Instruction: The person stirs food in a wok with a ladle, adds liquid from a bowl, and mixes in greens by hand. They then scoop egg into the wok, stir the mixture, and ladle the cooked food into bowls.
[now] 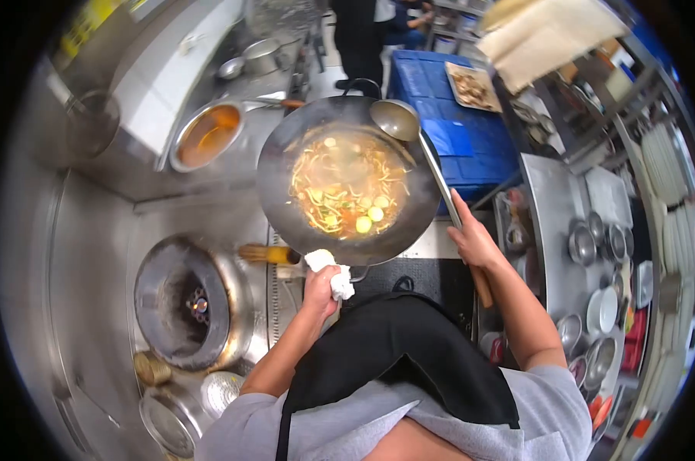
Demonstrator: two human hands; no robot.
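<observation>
One wok [347, 188] is held up off the stove, tilted a little, between the burner [194, 303] on the left and the blue crates [455, 123] beyond. It carries broth, noodles and a few pale round pieces, so it is likely heavy and front-loaded, and the liquid will slosh toward the low side if it tips further. The metal is stiff and probably hot, which makes the near handle, padded, the sensible place to hold it.

The left hand [322, 286] is closed tight around a white cloth [334, 275] wrapped over that near handle at the wok's rim. The right hand [474, 242] is closed around the long shaft of a ladle [397, 119], whose bowl rests at the far rim of the wok; the shaft looks smooth and may be greasy, so a grip near the wooden end seems safest.

Further out, a steel basin [207, 134] of orange-brown liquid sits behind the wok. On the right, a steel tabletop [551, 192] holds small metal bowls [593, 242]. Another person stands at the top of the view.
</observation>
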